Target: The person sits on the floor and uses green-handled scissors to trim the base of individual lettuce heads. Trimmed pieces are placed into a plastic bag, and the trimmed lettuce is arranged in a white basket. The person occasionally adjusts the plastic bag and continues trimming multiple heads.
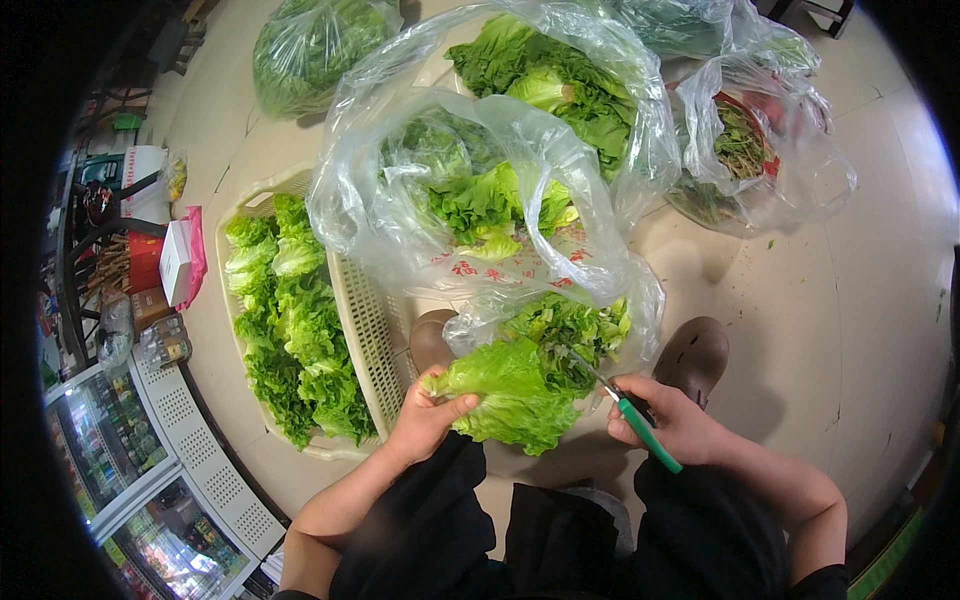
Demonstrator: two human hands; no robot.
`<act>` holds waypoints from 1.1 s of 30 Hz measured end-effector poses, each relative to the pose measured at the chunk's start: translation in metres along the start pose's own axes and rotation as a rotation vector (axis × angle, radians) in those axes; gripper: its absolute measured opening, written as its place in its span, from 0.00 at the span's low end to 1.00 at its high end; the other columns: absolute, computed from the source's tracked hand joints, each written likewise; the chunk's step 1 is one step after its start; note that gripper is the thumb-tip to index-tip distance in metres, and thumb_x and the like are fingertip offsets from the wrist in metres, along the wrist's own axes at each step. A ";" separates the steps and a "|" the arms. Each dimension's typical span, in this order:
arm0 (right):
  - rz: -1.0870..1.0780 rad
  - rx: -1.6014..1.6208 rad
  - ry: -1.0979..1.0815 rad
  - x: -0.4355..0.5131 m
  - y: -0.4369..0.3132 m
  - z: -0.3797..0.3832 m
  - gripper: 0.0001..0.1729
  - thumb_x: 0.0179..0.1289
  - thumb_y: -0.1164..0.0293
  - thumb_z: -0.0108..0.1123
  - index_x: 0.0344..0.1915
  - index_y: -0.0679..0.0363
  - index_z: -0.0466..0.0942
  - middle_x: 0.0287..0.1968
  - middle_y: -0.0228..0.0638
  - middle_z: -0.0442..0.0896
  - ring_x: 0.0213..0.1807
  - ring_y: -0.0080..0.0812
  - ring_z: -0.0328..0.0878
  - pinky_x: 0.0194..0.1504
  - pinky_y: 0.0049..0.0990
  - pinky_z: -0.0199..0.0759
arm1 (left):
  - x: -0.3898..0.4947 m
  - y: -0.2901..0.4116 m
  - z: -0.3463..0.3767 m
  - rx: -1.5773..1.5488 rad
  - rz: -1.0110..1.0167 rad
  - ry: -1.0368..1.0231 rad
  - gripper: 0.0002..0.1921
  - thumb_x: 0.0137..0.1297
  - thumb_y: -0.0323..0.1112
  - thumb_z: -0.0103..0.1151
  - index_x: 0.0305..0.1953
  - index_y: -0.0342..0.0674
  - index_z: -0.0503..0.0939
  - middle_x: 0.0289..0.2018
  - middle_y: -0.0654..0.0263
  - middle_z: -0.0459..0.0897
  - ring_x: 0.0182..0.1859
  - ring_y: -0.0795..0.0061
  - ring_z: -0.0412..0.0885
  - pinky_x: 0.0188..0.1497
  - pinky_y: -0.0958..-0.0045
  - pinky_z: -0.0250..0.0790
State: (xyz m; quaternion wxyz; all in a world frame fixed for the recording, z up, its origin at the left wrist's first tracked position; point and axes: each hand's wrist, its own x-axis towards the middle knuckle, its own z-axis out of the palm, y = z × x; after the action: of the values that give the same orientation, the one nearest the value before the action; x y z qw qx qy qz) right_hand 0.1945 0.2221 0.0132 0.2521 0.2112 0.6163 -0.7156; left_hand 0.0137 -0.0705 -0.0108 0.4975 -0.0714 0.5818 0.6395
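Observation:
A green lettuce head (517,397) is held at its stem end by my left hand (437,416), its leaves spreading to the right. My right hand (667,420) grips green-handled scissors (646,435), whose blades point up and left towards the lettuce's leafy edge; whether the blades are parted is hard to tell. Beneath and beyond the lettuce, a small clear plastic bag (649,300) holds loose leaf scraps (562,322). Past it lies a large clear plastic bag (352,202) with red print and more lettuce (480,202) inside.
At the left, a cream slatted plastic basket (367,337) holds rows of lettuce heads (300,322). Further bags of greens (322,60) stand at the back. A bagged red container (750,142) with stemmed greens is at the upper right. Brown shoes (694,352) flank the scrap bag.

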 end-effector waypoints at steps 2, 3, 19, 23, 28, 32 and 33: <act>-0.010 0.037 -0.073 0.001 -0.001 0.000 0.28 0.67 0.57 0.67 0.59 0.64 0.73 0.47 0.43 0.82 0.51 0.30 0.78 0.54 0.30 0.70 | 0.001 0.002 0.001 -0.021 -0.035 0.000 0.13 0.66 0.22 0.63 0.48 0.40 0.75 0.47 0.67 0.83 0.50 0.77 0.80 0.54 0.70 0.74; -0.028 -0.002 -0.061 0.002 -0.001 0.000 0.29 0.66 0.57 0.67 0.59 0.64 0.73 0.46 0.44 0.82 0.49 0.30 0.78 0.52 0.30 0.71 | 0.001 0.003 0.001 -0.045 -0.053 -0.003 0.13 0.66 0.22 0.63 0.49 0.41 0.74 0.47 0.67 0.83 0.50 0.77 0.81 0.55 0.69 0.74; -0.071 -0.059 0.127 0.002 -0.004 0.004 0.31 0.62 0.58 0.71 0.59 0.62 0.73 0.42 0.43 0.81 0.42 0.34 0.79 0.46 0.32 0.71 | 0.003 0.018 0.008 -0.170 -0.151 0.048 0.18 0.70 0.25 0.59 0.59 0.40 0.73 0.52 0.63 0.82 0.50 0.72 0.83 0.48 0.68 0.80; -0.285 -0.477 0.192 0.002 -0.003 0.003 0.31 0.58 0.57 0.71 0.58 0.58 0.75 0.45 0.41 0.78 0.49 0.43 0.75 0.53 0.38 0.65 | 0.002 0.016 0.002 -0.262 -0.234 0.110 0.17 0.71 0.25 0.56 0.59 0.38 0.72 0.53 0.60 0.81 0.49 0.70 0.84 0.48 0.66 0.82; -0.509 -0.858 0.292 0.009 -0.009 -0.005 0.32 0.52 0.56 0.72 0.56 0.53 0.77 0.44 0.37 0.75 0.50 0.43 0.71 0.54 0.42 0.60 | 0.008 0.010 -0.014 -0.357 -0.570 -0.079 0.21 0.74 0.28 0.50 0.66 0.38 0.66 0.55 0.53 0.80 0.53 0.61 0.84 0.48 0.65 0.84; -0.553 -0.949 0.292 0.012 -0.016 -0.005 0.32 0.51 0.55 0.73 0.56 0.51 0.77 0.43 0.35 0.74 0.49 0.42 0.71 0.53 0.42 0.60 | 0.008 0.003 -0.018 -0.437 -0.700 -0.248 0.22 0.74 0.29 0.50 0.67 0.39 0.65 0.56 0.53 0.80 0.52 0.61 0.84 0.47 0.69 0.83; -0.546 -0.948 0.270 0.012 -0.018 -0.005 0.32 0.51 0.55 0.73 0.56 0.50 0.78 0.42 0.35 0.74 0.49 0.42 0.72 0.52 0.41 0.61 | 0.008 0.002 -0.019 -0.419 -0.712 -0.243 0.22 0.74 0.29 0.50 0.67 0.39 0.65 0.56 0.54 0.80 0.53 0.62 0.84 0.46 0.70 0.83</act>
State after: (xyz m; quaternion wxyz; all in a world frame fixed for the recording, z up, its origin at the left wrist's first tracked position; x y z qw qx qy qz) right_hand 0.1740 0.2278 0.0186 0.0440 -0.0028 0.9295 -0.3662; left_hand -0.0008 -0.0809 -0.0207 0.7268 -0.2916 0.3155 0.5359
